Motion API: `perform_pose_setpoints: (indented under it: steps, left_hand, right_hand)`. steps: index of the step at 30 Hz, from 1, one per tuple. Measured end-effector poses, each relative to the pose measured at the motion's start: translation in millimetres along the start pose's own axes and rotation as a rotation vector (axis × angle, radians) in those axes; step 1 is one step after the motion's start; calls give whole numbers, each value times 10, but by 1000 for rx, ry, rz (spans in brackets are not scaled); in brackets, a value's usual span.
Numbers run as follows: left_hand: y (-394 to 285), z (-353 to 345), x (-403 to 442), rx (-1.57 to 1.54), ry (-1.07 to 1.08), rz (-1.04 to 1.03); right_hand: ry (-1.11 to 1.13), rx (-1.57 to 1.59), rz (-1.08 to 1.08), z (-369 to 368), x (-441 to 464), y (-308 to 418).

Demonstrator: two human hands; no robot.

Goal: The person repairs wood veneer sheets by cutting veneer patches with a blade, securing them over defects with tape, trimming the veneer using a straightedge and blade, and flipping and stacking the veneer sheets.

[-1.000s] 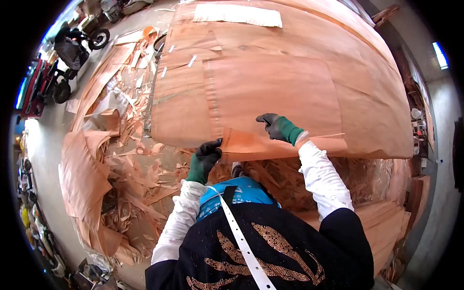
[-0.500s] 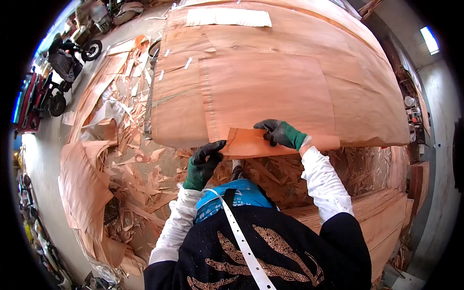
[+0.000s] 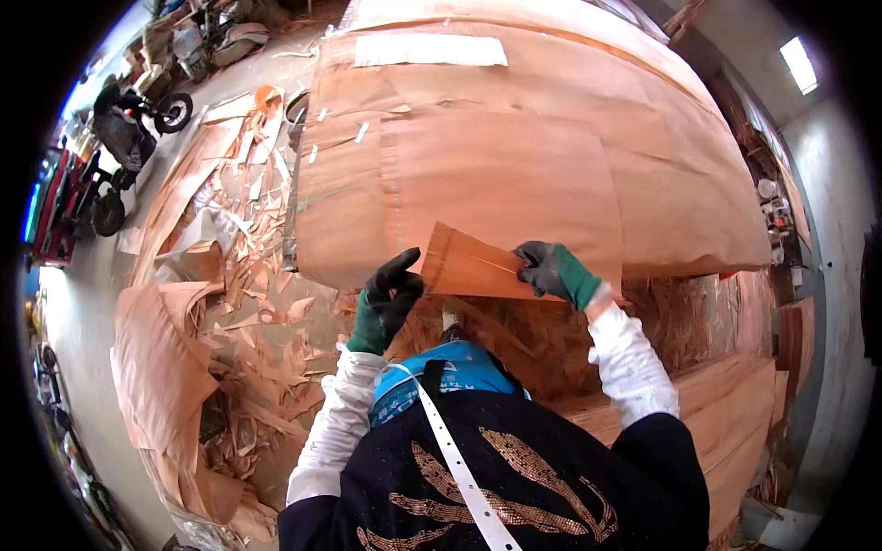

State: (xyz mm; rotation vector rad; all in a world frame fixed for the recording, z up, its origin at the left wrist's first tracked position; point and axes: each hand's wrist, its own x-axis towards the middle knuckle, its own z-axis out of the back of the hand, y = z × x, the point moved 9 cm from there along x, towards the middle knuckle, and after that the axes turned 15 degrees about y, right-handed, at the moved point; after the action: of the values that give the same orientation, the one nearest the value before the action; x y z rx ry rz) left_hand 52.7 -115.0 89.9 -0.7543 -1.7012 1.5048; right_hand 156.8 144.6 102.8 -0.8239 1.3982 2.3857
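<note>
My right hand (image 3: 555, 271), in a black and green glove, is closed with fingers and thumb on a darker orange piece of wood veneer (image 3: 470, 264) at the front edge of the veneer-covered stack. The piece is tilted, its left corner raised. Beside its left edge is my left hand (image 3: 390, 298), gloved alike, with fingers apart; whether a fingertip touches the veneer I cannot tell. Behind the piece, a large smooth veneer sheet (image 3: 505, 174) lies flat on the stack.
A pale strip (image 3: 430, 50) lies at the stack's far side, with small white tape pieces (image 3: 362, 133) at left. Veneer scraps (image 3: 266, 340) litter the floor, and a bent sheet (image 3: 161, 354) stands at left. A veneer pile (image 3: 707, 404) is at right. Motorbikes (image 3: 119, 138) are farther left.
My right hand has moved slightly right, and the veneer piece's left corner has risen. My left hand has lifted a little, its fingers now pointing more upward.
</note>
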Motion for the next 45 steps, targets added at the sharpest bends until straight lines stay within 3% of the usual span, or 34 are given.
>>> perform_pose_setpoints:
  steps: [2, 6, 7, 10, 12, 13, 14, 15, 16, 19, 21, 22, 26, 28, 31, 36, 37, 40, 43, 45]
  left_hand:
    - [-161, 32, 29, 201, 32, -52]
    - [-269, 144, 128, 922, 135, 17]
    - [-264, 156, 203, 950, 114, 48]
    - [-203, -54, 385, 1014, 112, -202]
    - [-293, -409, 426, 797, 444, -116]
    - [-568, -607, 288, 778, 466, -347]
    - [-690, -763, 196, 518, 544, -376]
    - [-931, -857, 103, 234, 615, -209]
    - [-1207, -947, 8, 188, 676, -189]
    - [-1488, -985, -152, -39, 691, -181]
    - [-1532, -880, -204, -132, 610, -105]
    - [-1449, -781, -224, 19, 565, -78]
    - [-1110, -260, -330, -26, 306, 62]
    - [-753, -3, -385, -63, 141, 86]
    - [-76, 435, -547, -74, -97, 151]
    - [1110, 1177, -1025, -149, -437, 302]
    - [844, 1241, -1025, 0, -472, 396]
    - [1244, 1619, -1174, 544, -481, 617]
    - [1808, 1861, -1376, 337, -569, 677]
    - [1822, 1964, -1342, 533, -564, 761]
  right_hand:
    - [-95, 54, -15, 32, -282, 65]
    - [-329, -314, 150, 174, -1030, 644]
    - [-353, -238, 183, 207, -1192, 629]
    - [-524, -350, 196, 414, -1802, 721]
    - [-659, -303, 134, 572, -2290, 856]
    - [-746, -270, 180, 655, -2579, 970]
    - [-834, -233, 226, 730, -2858, 1098]
    - [-904, -271, 122, 791, -3095, 1236]
    - [-973, -304, 14, 819, -3307, 1359]
    - [-1028, -441, 307, 921, -3322, 1850]
    - [-970, -333, 407, 1072, -3025, 1983]
    - [-905, -232, 385, 1151, -2794, 2012]
    - [-764, -442, 367, 1312, -1544, 2225]
    - [-634, -416, 243, 1306, -779, 2221]
    - [-559, -733, 404, 1223, 511, 2005]
    - [-395, -855, 252, 487, 2131, 1848]
    - [-358, -842, 246, 352, 2344, 1819]
    - [-277, -812, 254, 50, 2924, 1765]
    - [-201, -809, 198, -168, 3247, 1770]
    - [-124, -823, 132, -255, 3449, 1735]
